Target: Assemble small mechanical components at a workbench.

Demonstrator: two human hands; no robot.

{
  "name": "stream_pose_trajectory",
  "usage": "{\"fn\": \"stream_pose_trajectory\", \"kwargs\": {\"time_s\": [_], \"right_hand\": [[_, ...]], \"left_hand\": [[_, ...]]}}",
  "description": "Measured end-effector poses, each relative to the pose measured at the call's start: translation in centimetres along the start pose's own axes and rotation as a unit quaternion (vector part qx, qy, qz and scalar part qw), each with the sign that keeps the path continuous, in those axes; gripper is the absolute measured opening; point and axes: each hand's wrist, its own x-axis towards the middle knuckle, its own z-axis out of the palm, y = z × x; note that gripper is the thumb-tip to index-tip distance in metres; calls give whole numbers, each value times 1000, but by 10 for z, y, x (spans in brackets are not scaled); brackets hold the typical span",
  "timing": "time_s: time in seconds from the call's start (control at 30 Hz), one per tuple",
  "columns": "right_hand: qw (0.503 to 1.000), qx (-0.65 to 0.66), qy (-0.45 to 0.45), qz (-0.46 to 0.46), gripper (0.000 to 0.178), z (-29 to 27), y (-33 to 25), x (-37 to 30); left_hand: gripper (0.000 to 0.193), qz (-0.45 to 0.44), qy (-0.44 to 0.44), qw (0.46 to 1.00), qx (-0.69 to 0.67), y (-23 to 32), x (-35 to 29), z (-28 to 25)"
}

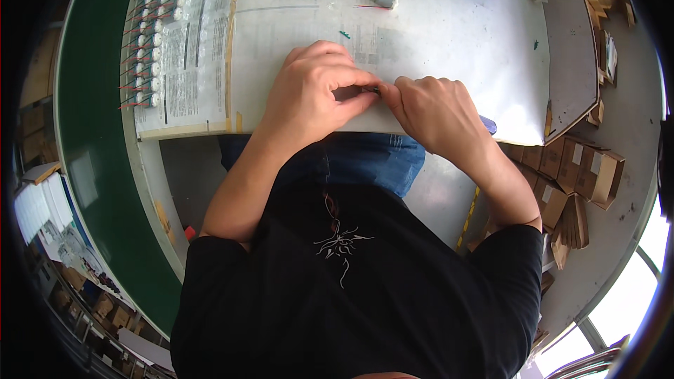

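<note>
Just above the frame's centre, the left hand [312, 95] and right hand [437, 109] meet at their fingertips, both pinching a small dark piece [376, 90] directly between them, its long axis too hidden to tell.

White-topped worktable [484, 49] with bowed edges (fisheye), brown wooden border [574, 63] at right. Long dark-green panel [98, 168] runs down the left side. Grey floor [444, 186] below, yellow-and-black striped tape [468, 216] on it. Open brown cardboard boxes [579, 168] stacked right. Bright, blown-out window panes [625, 298] with dark frame, lower right. Cluttered shelving, lower left, in shadow.
</note>
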Motion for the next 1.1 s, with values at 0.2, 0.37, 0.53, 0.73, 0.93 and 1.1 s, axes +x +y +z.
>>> {"fn": "stream_pose_trajectory", "kwargs": {"time_s": [0.2,0.37,0.53,0.73,0.93,1.1], "right_hand": [[944,323,20,70,70,-4,30,2],[708,682,-4,182,69,-9,39,-13],[546,827,48,126,67,19,42,-16],[490,862,92,90,64,33,46,-27],[497,860,97,69,63,35,46,-23],[494,861,94,67,62,35,45,-21]], "left_hand": [[29,15,-20,1000,5,-7,-1,-5],[33,-7,1,951,-309,-5,-4,-23],[33,24,12,914,-405,-1,-10,-38],[33,56,107,992,29,-21,-18,-115],[23,-144,141,935,290,-82,-36,-189],[18,-39,122,917,378,-97,-32,-197]]}}
